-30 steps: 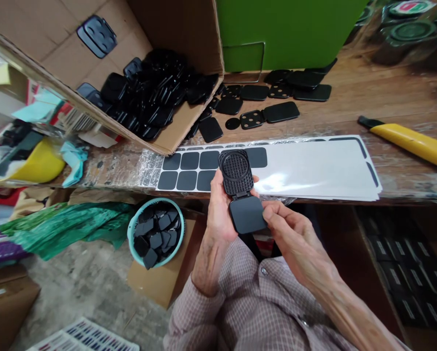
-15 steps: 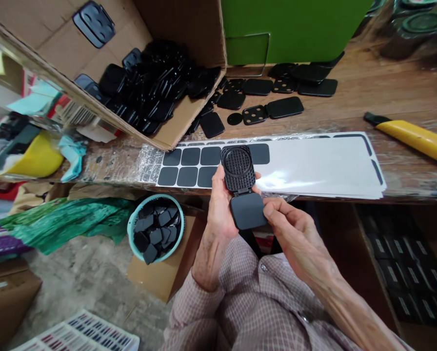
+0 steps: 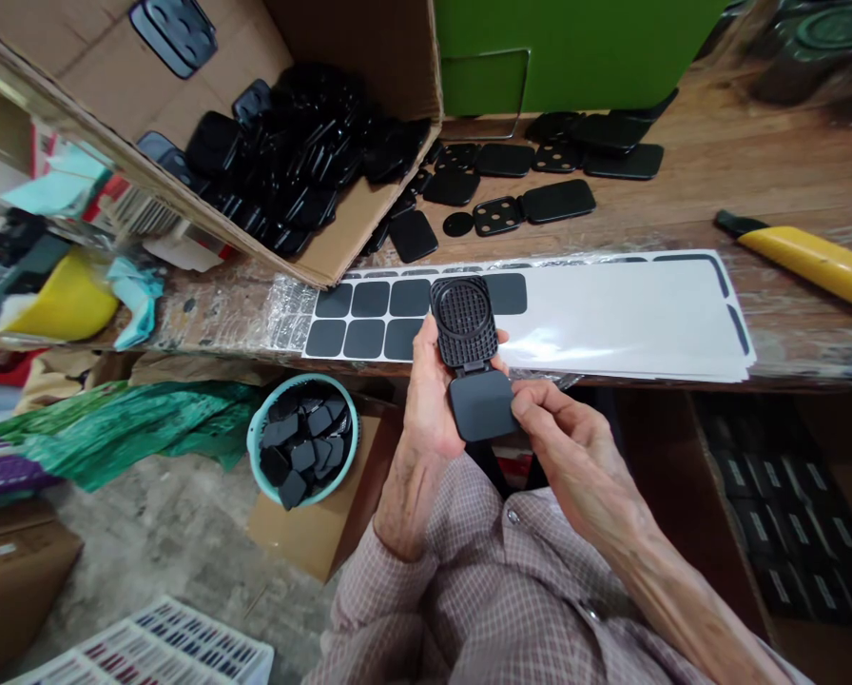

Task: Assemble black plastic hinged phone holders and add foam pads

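A hinged black plastic case (image 3: pixel 463 323) lies opened out in my left hand (image 3: pixel 430 404), whose fingers wrap round it from beneath and the left side. Its upper half has a grid with a round ring; the lower half is a smooth, dark square face (image 3: pixel 484 407). At the right edge of that square, my right hand (image 3: pixel 565 423) pinches with thumb and forefinger. Whether a thin sticker lies on this face I cannot tell. Behind the case is a white sticker sheet (image 3: pixel 626 319) with dark rounded squares on its left part and bare backing on the right.
A cardboard box (image 3: pixel 355 228) tipped on its side holds many black pieces. Loose black cases (image 3: pixel 558 202) lie before a green panel (image 3: pixel 575 48). A yellow-handled tool (image 3: pixel 815 259) rests at right. Below the bench edge, a light-blue basket (image 3: pixel 255 433) of black pieces stands on a carton.
The view has shifted slightly, so the bench items sit a little higher in it. Both hands keep almost the same hold on the case.
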Demonstrator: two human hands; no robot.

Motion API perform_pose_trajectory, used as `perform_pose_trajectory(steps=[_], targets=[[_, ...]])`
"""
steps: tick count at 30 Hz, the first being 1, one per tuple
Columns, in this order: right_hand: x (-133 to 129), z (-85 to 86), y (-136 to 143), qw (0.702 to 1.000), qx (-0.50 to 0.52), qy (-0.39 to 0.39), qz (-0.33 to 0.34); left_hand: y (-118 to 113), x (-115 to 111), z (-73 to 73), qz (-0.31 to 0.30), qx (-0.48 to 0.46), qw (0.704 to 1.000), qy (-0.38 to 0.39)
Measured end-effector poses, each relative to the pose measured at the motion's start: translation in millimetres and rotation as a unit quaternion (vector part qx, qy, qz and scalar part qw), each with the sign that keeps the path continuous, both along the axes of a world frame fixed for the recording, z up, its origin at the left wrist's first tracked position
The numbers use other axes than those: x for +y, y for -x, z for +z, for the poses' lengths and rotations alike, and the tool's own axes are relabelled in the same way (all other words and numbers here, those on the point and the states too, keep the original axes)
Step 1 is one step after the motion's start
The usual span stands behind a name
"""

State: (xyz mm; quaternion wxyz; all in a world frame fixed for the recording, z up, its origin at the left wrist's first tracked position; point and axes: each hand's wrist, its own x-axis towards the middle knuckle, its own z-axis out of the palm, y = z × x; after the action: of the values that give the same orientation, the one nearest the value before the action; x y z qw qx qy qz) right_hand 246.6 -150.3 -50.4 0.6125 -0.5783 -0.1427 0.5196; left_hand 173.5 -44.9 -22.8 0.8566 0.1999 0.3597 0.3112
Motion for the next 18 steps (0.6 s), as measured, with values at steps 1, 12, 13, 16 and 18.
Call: perform_pose_trajectory(steps=[1, 12, 13, 16, 18], targets=[[0.3, 0.1, 0.2, 1.000, 0.000, -0.002, -0.001, -0.1, -0.2, 0.3, 0.001, 0.000, 1.000, -0.003], [1.7, -2.2, 1.8, 0.999, -0.038, -0.014, -0.010, -0.7, 0.1, 0.3, 0.008, 0.003, 1.000, 0.003], [1.4, -2.1, 1.9, 0.999, -0.047, -0.016, -0.009, -0.5, -0.2, 0.4, 0.009, -0.001, 1.000, -0.002], [0.5, 0.8, 3.2, 0.993, -0.119, -0.021, -0.009, 0.3, -1.6, 1.0, 0.010, 0.000, 1.000, -0.003], [0.0, 3.7, 5.1, 0.975, -0.220, -0.029, -0.019, 0.7, -2.7, 0.8, 0.017, 0.002, 1.000, 0.004]])
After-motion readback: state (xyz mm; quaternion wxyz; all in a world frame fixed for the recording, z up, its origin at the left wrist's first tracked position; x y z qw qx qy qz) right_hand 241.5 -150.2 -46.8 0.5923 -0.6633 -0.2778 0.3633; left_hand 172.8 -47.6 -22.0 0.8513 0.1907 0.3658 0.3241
